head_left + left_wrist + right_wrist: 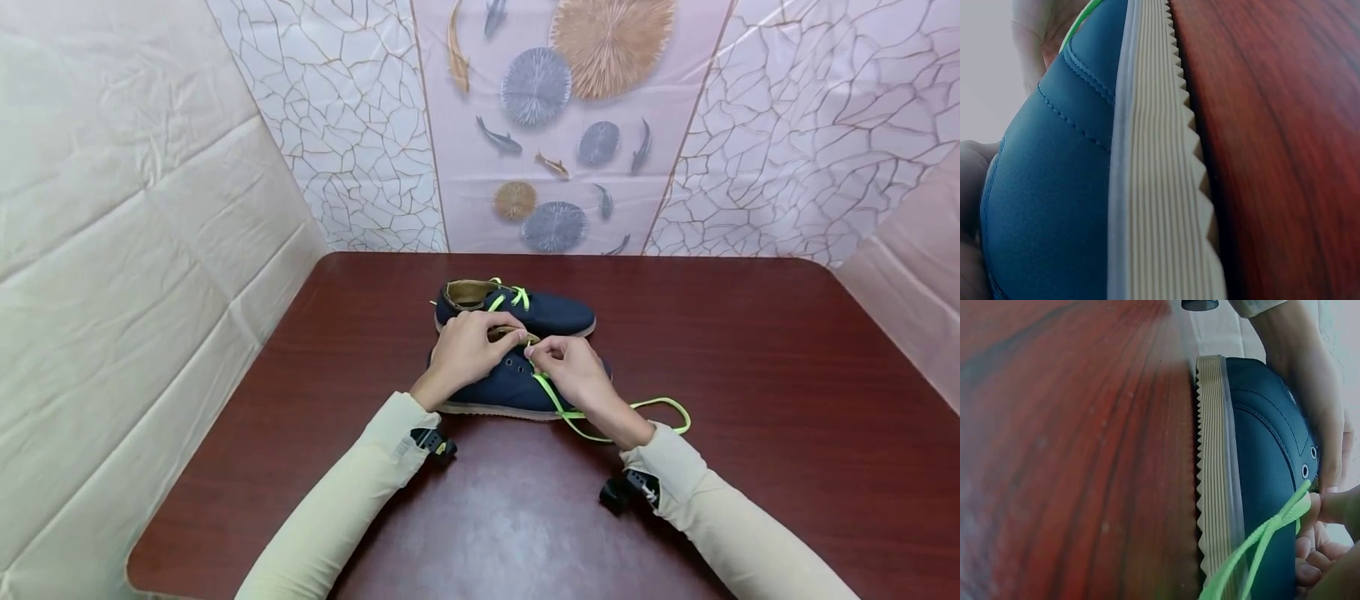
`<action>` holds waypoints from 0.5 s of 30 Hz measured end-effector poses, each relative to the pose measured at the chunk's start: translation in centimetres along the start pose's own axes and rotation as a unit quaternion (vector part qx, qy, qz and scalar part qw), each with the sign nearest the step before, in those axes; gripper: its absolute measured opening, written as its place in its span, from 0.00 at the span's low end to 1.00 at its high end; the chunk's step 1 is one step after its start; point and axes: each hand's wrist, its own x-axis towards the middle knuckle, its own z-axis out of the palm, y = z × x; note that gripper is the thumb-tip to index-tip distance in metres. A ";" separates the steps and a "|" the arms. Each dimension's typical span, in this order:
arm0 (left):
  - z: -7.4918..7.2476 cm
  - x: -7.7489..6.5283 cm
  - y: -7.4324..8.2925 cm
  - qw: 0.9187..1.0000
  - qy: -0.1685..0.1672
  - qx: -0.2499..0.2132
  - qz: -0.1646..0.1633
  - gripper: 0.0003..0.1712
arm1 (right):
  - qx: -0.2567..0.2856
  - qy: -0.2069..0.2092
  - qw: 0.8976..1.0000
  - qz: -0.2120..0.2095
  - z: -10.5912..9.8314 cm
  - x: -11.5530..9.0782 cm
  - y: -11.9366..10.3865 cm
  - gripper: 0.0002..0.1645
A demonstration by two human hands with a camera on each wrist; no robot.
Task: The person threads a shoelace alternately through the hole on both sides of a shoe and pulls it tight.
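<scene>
A dark blue shoe with a ribbed tan sole stands sideways on the table, toe to the right. My left hand reaches over its heel side and grips the shoe near the opening, its fingertips by the tongue. At the eyelets, my right hand pinches a neon green shoelace between thumb and forefinger. Two bare metal eyelets show beside the lace in the right wrist view. The fingertips of both hands are close together over the shoe's throat.
Behind lies the matching blue shoe, with green laces threaded through it. A loose loop of lace trails onto the dark red wooden table beyond my right wrist. Patterned cloth hangs at the table's far edge.
</scene>
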 end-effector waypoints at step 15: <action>-0.5 0.6 0.0 0.995 -0.049 -0.067 -0.054 0.21 | 0.027 -0.001 1.000 0.002 -0.2 -0.3 0.2 0.12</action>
